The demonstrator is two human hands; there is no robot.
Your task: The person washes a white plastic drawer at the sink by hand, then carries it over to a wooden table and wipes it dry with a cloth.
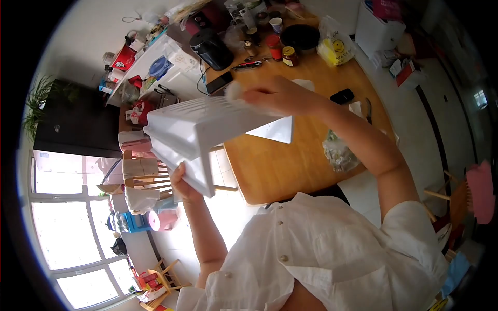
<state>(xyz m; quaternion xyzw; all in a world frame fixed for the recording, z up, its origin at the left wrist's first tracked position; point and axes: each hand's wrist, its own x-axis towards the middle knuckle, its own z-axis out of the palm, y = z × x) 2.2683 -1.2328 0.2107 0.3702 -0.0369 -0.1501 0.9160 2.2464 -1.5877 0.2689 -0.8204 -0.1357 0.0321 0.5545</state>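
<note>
A white plastic piece (181,124) with slatted ridges along its top is held up in the air, tilted, over the left edge of the wooden table (275,171). My left hand (184,184) grips its lower edge, thumb on the near face and the other fingers hidden behind it. My right hand (275,97) is closed on a pale wad (234,92), blurred, at the ridged top of the piece. A flat white sheet or panel (277,129) shows beneath my right forearm.
On the table are a black phone (220,83), a red-lidded jar (290,56), a black pan (300,37), a yellow-printed plastic bag (336,44), a small black object (342,96) and a clear bag (340,154). Wooden chairs (141,168) stand left.
</note>
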